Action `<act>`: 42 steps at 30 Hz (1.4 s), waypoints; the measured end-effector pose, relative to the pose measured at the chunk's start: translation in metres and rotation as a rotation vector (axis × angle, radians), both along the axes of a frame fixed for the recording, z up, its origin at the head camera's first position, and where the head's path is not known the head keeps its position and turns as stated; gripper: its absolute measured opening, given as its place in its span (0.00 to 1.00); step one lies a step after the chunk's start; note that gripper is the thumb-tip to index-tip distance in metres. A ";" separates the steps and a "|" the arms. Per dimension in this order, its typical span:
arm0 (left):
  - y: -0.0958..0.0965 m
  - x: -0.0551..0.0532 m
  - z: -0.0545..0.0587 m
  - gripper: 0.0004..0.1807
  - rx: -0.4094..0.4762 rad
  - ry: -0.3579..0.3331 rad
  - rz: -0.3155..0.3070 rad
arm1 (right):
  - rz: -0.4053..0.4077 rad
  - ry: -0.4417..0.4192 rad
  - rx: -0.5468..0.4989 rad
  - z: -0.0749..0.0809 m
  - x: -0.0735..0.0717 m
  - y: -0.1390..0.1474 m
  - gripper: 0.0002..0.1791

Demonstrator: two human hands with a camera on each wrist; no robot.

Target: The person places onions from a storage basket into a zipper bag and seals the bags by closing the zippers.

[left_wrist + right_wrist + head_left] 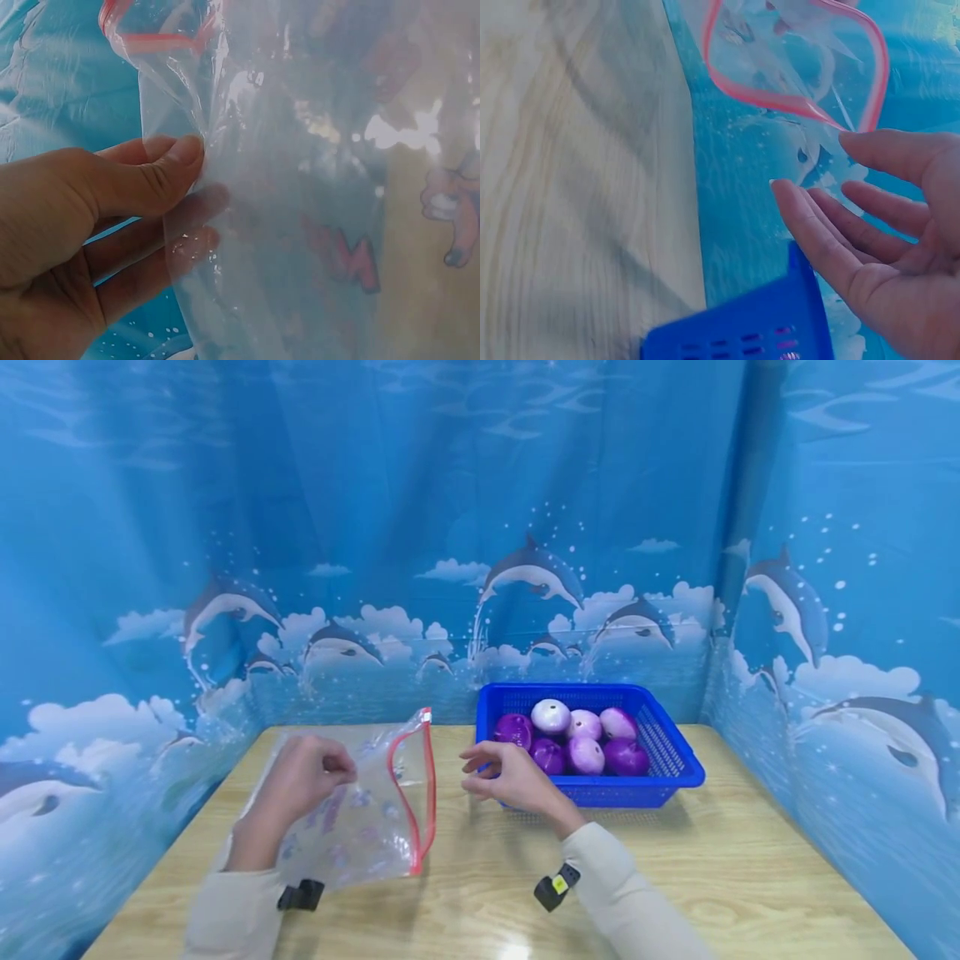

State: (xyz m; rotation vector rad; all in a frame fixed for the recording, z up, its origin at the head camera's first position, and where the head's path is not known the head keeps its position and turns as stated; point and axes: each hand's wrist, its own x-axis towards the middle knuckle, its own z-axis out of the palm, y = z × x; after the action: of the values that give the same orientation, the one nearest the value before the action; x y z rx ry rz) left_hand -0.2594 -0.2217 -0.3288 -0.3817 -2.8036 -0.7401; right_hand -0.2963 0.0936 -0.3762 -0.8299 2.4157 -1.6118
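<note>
A clear zip bag (352, 827) with a red zip edge and printed pictures is held up over the left of the table, its mouth gaping toward the right. My left hand (303, 777) pinches its edge between thumb and forefinger, as the left wrist view (127, 202) shows, the other fingers lying behind the film. My right hand (517, 777) holds nothing; its fingers are spread apart, between the bag's mouth and a blue basket (600, 789). Inside the basket lie several purple and pale purple-white onions (587, 755).
The light wood-grain table (480, 893) spans the lower part of the head view. A blue curtain (420, 527) printed with dolphins and clouds hangs along its back and both sides.
</note>
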 end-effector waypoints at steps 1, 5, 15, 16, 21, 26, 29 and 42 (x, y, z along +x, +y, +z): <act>0.001 0.000 0.000 0.06 0.006 -0.005 0.002 | -0.002 -0.017 -0.010 -0.001 0.000 -0.003 0.25; 0.006 0.001 0.000 0.07 0.032 -0.016 -0.003 | 0.009 -0.079 -0.046 -0.005 0.001 -0.013 0.28; 0.015 0.001 -0.003 0.08 0.049 0.003 -0.056 | 0.007 -0.083 -0.065 -0.013 0.004 -0.032 0.19; 0.016 0.001 -0.003 0.08 0.048 0.002 -0.063 | 0.005 -0.075 -0.062 -0.013 0.005 -0.033 0.18; 0.016 0.000 -0.003 0.08 0.062 -0.001 -0.085 | -0.042 -0.045 -0.045 -0.015 0.005 -0.037 0.13; 0.010 0.000 -0.002 0.07 0.086 0.008 -0.104 | -0.127 0.014 0.013 -0.020 0.003 -0.034 0.10; 0.006 0.001 0.000 0.07 0.092 -0.007 -0.094 | -0.151 0.059 0.066 -0.023 0.003 -0.031 0.09; 0.002 0.009 0.013 0.06 0.065 -0.054 -0.049 | -0.166 0.109 0.138 -0.023 0.007 -0.023 0.08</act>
State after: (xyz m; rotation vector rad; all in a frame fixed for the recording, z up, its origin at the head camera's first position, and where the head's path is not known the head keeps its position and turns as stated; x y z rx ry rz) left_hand -0.2505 -0.2193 -0.3162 -0.4267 -2.8207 -0.8630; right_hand -0.2896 0.0701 -0.3990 -0.7294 2.7018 -1.4648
